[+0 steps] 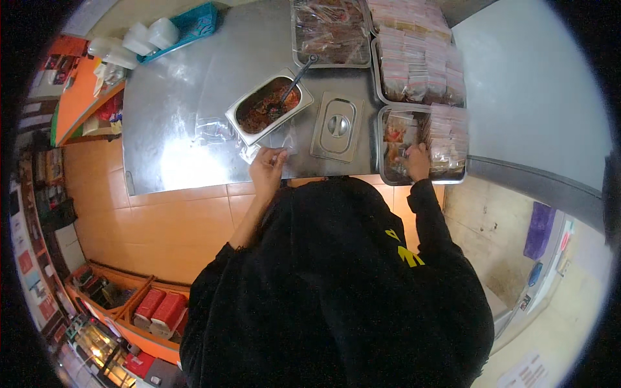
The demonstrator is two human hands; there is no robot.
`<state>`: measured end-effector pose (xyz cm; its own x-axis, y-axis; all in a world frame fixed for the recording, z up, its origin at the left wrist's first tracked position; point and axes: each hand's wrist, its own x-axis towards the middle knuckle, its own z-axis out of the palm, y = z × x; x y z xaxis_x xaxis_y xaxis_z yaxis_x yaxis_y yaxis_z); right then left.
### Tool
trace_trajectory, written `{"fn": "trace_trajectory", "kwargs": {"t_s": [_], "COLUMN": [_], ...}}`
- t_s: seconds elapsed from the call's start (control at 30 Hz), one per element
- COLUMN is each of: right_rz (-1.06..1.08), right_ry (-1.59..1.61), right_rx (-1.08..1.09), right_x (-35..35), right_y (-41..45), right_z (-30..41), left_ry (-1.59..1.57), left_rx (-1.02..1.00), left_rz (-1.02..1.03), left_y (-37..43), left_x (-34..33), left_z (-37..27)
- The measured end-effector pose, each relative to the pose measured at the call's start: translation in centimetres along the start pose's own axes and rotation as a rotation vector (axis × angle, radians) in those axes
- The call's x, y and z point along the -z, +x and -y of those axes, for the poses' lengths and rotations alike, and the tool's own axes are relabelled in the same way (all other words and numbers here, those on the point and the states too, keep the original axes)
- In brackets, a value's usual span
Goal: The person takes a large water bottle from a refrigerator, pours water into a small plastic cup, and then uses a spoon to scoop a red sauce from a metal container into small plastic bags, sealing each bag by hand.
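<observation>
My left hand is at the table's front edge, thumb and fingers pinched by a small clear plastic bag; whether it grips the bag I cannot tell. Just behind it a steel food pan holds red-brown chunky food, with a dark-handled spoon standing in it. My right hand reaches into a steel tray, its fingers at small filled bags on the left side; its grip is unclear. Rows of upright filled zip bags fill the tray's right side. A steel lid lies between the hands.
Two more steel trays behind hold packed zip bags and larger clear bags of dark food. More plastic bags lie left of the pan. White containers and a teal basket stand at the back left. A pale wall borders the right.
</observation>
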<state>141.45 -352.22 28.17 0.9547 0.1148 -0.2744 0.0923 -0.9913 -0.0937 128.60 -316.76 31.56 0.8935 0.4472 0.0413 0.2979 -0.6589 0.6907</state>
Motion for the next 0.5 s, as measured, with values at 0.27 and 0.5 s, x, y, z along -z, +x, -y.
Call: {"fn": "trace_trajectory", "kwargs": {"t_s": [0.27, 0.5], "right_rz": [0.124, -0.303], "right_ry": [0.183, 0.221], "right_rx": [0.337, 0.509], "right_x": [4.7, 7.5], "right_y": [2.2, 4.7], "right_z": [1.2, 7.0], "left_ry": [-1.102, -1.345], "left_rx": [0.565, 0.564], "left_rz": [0.317, 0.451], "left_y": [1.0, 2.1], "left_x": [2.4, 4.0], "left_z": [-0.8, -3.4]}}
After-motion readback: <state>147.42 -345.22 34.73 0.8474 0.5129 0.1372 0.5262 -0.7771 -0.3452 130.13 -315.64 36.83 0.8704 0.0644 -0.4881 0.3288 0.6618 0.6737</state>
